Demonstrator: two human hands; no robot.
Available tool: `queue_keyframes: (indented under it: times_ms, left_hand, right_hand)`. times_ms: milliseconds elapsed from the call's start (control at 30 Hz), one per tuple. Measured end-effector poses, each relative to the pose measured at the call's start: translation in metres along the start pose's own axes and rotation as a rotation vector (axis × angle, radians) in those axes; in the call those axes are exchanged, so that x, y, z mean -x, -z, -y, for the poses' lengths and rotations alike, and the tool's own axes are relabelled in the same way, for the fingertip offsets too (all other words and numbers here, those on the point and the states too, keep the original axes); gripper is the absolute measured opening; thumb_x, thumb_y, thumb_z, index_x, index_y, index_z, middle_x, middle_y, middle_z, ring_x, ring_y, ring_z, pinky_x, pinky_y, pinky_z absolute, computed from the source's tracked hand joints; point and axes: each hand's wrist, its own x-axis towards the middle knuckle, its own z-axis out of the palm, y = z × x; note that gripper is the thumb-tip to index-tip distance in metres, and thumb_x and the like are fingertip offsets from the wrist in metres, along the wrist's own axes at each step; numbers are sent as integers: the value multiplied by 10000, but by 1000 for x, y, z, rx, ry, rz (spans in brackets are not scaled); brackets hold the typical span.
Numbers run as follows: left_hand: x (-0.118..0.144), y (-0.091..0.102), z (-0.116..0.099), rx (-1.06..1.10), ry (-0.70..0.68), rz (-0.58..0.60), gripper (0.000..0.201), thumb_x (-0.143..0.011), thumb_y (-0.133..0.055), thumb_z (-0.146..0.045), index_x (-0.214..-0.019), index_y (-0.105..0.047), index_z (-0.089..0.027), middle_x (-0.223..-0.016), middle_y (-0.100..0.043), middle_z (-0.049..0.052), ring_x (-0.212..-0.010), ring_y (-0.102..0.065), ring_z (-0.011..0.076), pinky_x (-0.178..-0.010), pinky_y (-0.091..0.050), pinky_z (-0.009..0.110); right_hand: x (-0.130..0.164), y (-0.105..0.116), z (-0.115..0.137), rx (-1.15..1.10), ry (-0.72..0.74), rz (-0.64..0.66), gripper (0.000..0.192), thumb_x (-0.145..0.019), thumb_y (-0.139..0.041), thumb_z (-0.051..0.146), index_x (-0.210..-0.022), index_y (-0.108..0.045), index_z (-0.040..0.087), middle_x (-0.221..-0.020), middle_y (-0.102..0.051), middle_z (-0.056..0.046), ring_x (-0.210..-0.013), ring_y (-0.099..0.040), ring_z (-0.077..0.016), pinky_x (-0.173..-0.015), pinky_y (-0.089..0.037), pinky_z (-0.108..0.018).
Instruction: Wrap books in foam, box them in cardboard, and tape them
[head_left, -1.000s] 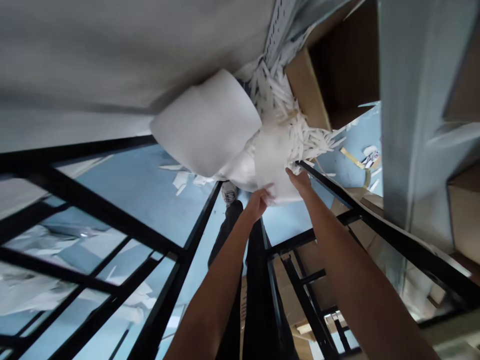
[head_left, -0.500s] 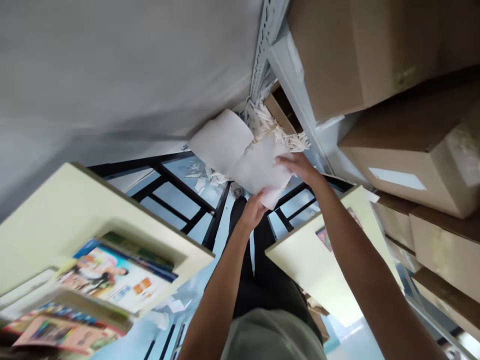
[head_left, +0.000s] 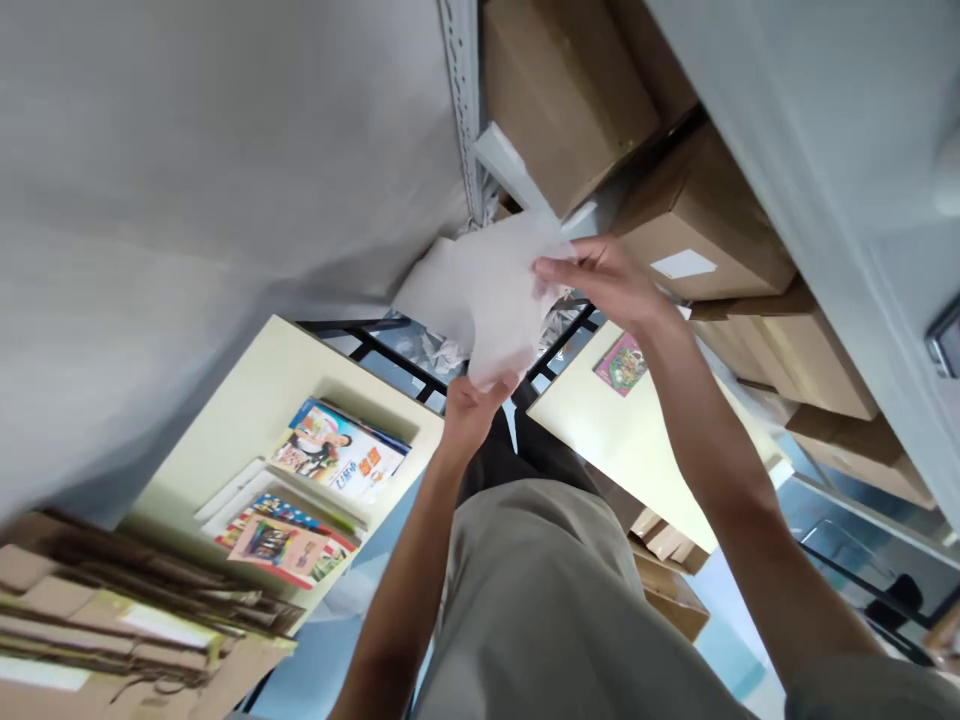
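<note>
Gripping one wide white sheet of paper (head_left: 487,290) at opposite edges, the left hand (head_left: 469,405) pinches its near corner at 6 o'clock while the right hand (head_left: 600,280) closes fingers over the far edge at 2 o'clock, which keeps the limp sheet spread in the air instead of folding. Cardboard boxes (head_left: 697,235) fill the shelf at 1 o'clock, and colourful books (head_left: 337,455) lie on a pale table (head_left: 247,400) at 8 o'clock, above flattened cardboard (head_left: 112,610).
</note>
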Motion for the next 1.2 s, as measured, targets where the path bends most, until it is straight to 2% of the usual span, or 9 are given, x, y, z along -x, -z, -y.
queue_keyframes:
  times_ms: [133,267,400,500,667,767,867,1067,1200]
  left_hand:
    - [56,-8,-41,-113,-232,230,451,-756,-1018,-596,-846,-842,-191,-916,-844,85,-1022,-830,323,-953,-699,432]
    - [83,-46,-55,-147,-333,298,555,-810,-988,-629,-1194,-876,-244,-1186,-860,99,-1347,-765,352,-1178,-647,490]
    - [103,-94,-40,-288,-372,405,442,-950,-893,-580,-1275,-861,-283,-1334,-835,102,-1575,-616,354,-1368,-499,507]
    - [118,-128,-16,-477,-449,617,346,-1017,-812,-513,-1261,-864,-274,-1316,-839,108,-1579,-611,363,-1410,-442,511]
    - [134,-200,57,-748,-568,1081,300,-981,-730,-276,-1250,-861,-254,-1432,-804,129,-1628,-539,423,-1423,-391,571]
    - [144,-243,120,-872,-602,1150,463,-998,-635,-185,-1420,-804,-274,-1669,-669,102,-1739,-390,395,-1470,-262,585]
    - [152,-273,191,-1083,-635,1182,660,-1013,-543,-115,-1641,-665,-277,-1894,-387,83,-1816,-205,369,-1483,-162,609]
    - [144,-293,309,-1476,-621,1190,882,-911,-506,9,-1753,-544,-252,-1931,-275,130,-1825,-160,353,-1471,-138,645]
    - [130,-292,348,-1596,-540,1203,813,-928,-579,-29,-1718,-585,-222,-1915,-286,189,-1816,-185,391,-1459,-144,662]
  right_hand:
    - [59,15,59,-73,139,-13,414,-928,-920,630,-925,-850,221,-888,-791,27,-1043,-836,-224,-906,-668,-316]
    - [119,44,81,-123,221,-84,427,-837,-995,616,-943,-847,230,-898,-802,35,-946,-825,-204,-885,-687,-333]
    - [191,91,56,-176,165,-353,343,-824,-1009,489,-910,-812,221,-894,-794,9,-1019,-836,-258,-908,-699,-403]
    - [257,131,17,-212,110,-554,187,-875,-929,359,-880,-795,229,-908,-797,-2,-1074,-829,-281,-926,-692,-434]
    - [372,176,-62,-244,1,-756,44,-870,-801,297,-846,-775,272,-904,-803,-16,-1097,-800,-296,-998,-659,-473]
    - [433,190,-118,-257,-177,-903,202,-927,-745,363,-1102,-821,296,-1079,-846,-47,-1201,-780,-318,-1050,-644,-502]
    - [486,201,-180,-346,-269,-969,411,-1021,-659,484,-1372,-768,301,-1289,-847,-92,-1289,-760,-318,-1090,-624,-489]
    - [570,200,-289,-528,-500,-915,837,-1064,-409,885,-1474,-721,225,-1361,-829,-179,-1303,-772,-350,-1075,-629,-475]
    - [596,180,-344,-469,-593,-967,666,-1018,-680,769,-1355,-759,201,-1342,-836,-169,-1222,-795,-288,-1064,-627,-405]
